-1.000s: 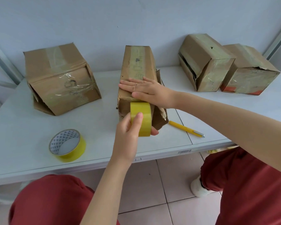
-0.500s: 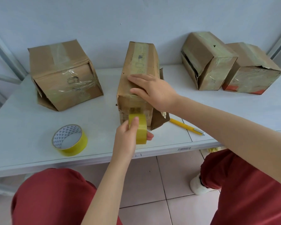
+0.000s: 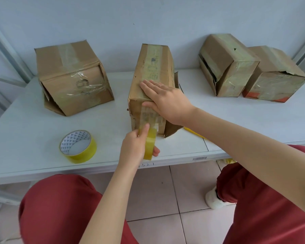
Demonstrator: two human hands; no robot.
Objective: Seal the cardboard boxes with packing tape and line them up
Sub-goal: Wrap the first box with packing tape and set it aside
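A tall narrow cardboard box [image 3: 155, 67] stands in the middle of the white table [image 3: 33, 124]. My right hand [image 3: 167, 101] lies flat over its top front edge, fingers straight, thumb on the front face. My left hand [image 3: 136, 147] grips a yellow tape roll [image 3: 150, 146] just below the box's front face. A clear strip of tape runs from the roll up the front face. A side flap of the box hangs loose at its lower right.
A second yellow tape roll [image 3: 77, 147] lies flat at the front left. One taped box [image 3: 72, 78] sits tilted at the back left, two more boxes [image 3: 229, 64] [image 3: 275, 76] at the back right. A yellow pen [image 3: 194, 132] shows behind my right forearm.
My left hand has drawn the tape roll down from the box's top edge to below its front face, leaving tape on the front. My right hand has turned to lie along the top edge.
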